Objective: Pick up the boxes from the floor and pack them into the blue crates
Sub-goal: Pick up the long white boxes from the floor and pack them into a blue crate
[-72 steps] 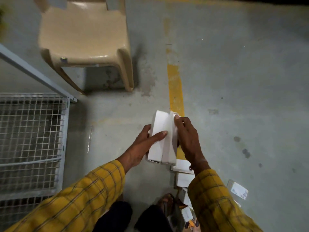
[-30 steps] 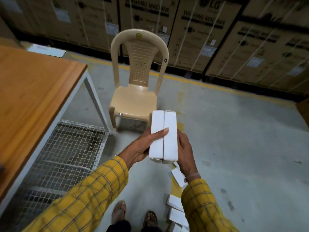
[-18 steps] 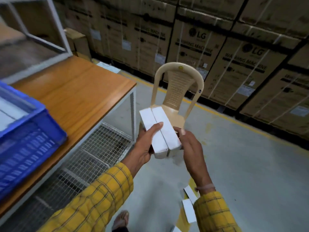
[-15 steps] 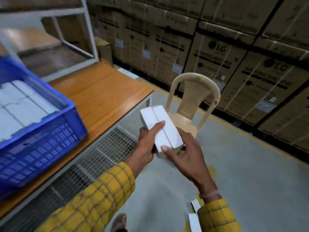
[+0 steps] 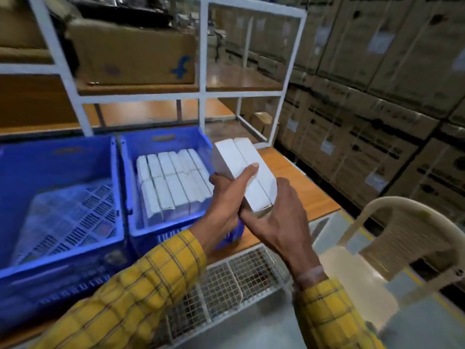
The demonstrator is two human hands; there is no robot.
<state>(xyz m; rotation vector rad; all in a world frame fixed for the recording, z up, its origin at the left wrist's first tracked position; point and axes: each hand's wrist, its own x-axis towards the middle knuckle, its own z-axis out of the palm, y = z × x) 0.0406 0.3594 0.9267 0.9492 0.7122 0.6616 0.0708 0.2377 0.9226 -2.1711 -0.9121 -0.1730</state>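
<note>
White cardboard, in the shape of two slim rectangular boxes (image 5: pixel 245 172) pressed side by side, sits at the centre of the frame, tilted and held in the air just right of the crates. The left hand (image 5: pixel 227 205) grips the pair from the left, thumb laid across their top faces, while the right hand (image 5: pixel 275 217) cups their lower end from beneath, fingers curled round it. Both arms wear yellow checked sleeves (image 5: pixel 141 295) that enter from the bottom of the frame. Directly behind the hands, a blue plastic crate (image 5: pixel 161 141) in the middle of the frame holds two rows of packed white boxes (image 5: pixel 173 182) standing on edge. Beside it, touching at the rim, a second blue plastic crate (image 5: pixel 32 253) fills the left of the frame and shows its slotted floor. Both crates rest on the orange wooden bench (image 5: pixel 307 192), with a wire mesh shelf (image 5: pixel 234 283) below it. A brown cardboard carton (image 5: pixel 133 54) sits in the white metal rack (image 5: pixel 203 71) at the upper left. A beige plastic chair (image 5: pixel 392 245) stands at the lower right, and stacked brown cartons (image 5: pixel 377 96) fill the upper right.
</note>
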